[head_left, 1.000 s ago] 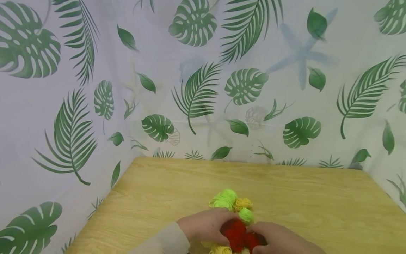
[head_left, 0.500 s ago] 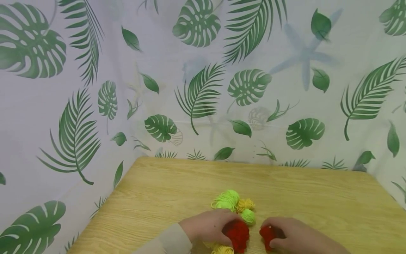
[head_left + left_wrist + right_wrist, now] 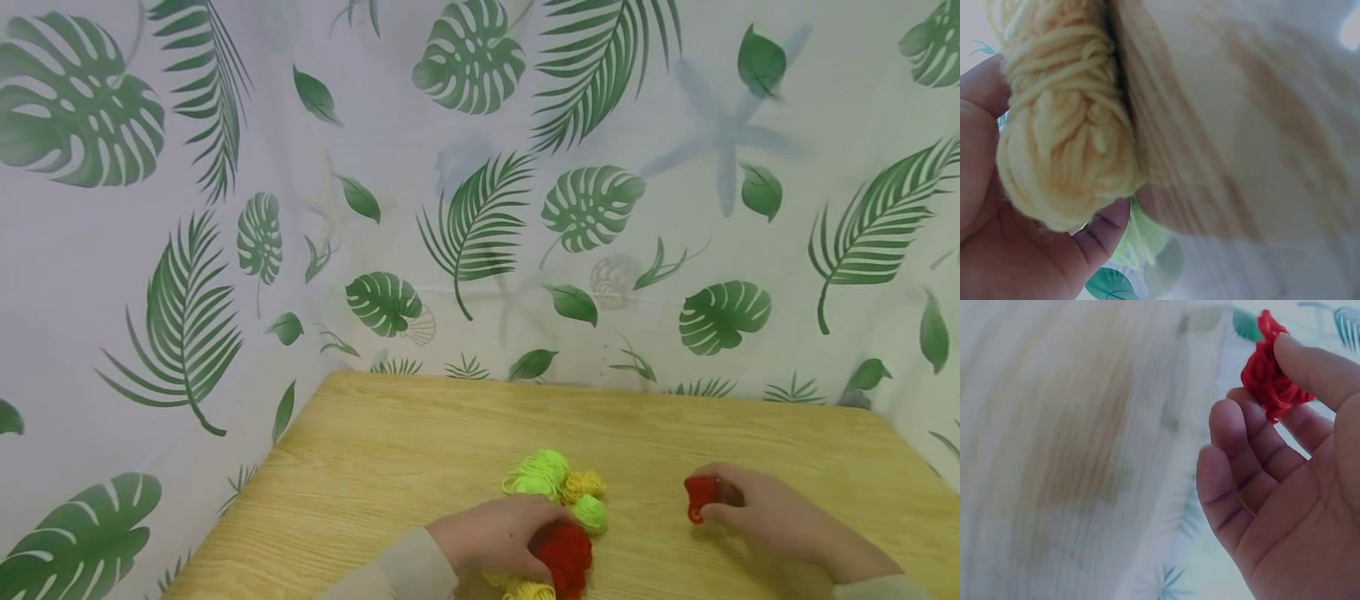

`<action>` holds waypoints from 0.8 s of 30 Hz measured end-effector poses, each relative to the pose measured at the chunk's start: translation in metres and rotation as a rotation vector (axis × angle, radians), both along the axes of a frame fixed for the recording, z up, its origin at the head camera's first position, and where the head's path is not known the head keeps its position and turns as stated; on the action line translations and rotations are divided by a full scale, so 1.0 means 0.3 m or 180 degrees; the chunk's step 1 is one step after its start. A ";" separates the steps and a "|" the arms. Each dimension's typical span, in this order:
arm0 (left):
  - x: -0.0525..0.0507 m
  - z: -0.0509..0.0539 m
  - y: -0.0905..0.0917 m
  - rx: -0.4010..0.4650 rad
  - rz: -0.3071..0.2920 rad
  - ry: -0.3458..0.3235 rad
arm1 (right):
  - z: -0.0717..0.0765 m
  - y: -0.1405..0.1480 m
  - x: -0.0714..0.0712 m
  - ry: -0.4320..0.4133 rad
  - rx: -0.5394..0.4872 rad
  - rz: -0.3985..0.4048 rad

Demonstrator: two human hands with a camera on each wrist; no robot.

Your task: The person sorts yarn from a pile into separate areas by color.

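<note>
red yarn pc [image 3: 702, 495] | r grip [image 3: 772, 515] | pinched at tips, off palm

We'd tag this a screened-off tabletop craft spot: pale sheets [image 3: 787, 250] with green leaf prints [image 3: 723, 318] rise behind and beside a wood-grain table [image 3: 420, 433], and small bundles of yarn [image 3: 542, 473] sit on it. Home or studio, we can't tell; sheets block the rest.
</note>
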State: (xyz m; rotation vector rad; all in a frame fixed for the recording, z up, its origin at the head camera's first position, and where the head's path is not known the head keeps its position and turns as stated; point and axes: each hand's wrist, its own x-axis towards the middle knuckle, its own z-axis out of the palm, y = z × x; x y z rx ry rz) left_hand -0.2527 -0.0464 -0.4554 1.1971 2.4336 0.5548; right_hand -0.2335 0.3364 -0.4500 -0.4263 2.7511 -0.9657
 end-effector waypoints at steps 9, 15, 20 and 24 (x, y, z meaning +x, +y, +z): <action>0.004 0.005 0.001 0.0001 0.0027 -0.0044 | -0.028 0.157 -0.052 0.0258 0.0353 -0.0299; 0.001 -0.002 0.000 -0.0003 0.0044 -0.0104 | -0.042 0.209 -0.079 0.0399 0.0562 -0.0414; 0.000 -0.003 0.000 0.0006 0.0051 -0.0152 | -0.030 0.219 -0.095 0.0309 0.0638 -0.0486; 0.001 0.000 -0.002 0.0002 0.0042 -0.0133 | -0.034 0.222 -0.105 0.0305 0.0691 -0.0488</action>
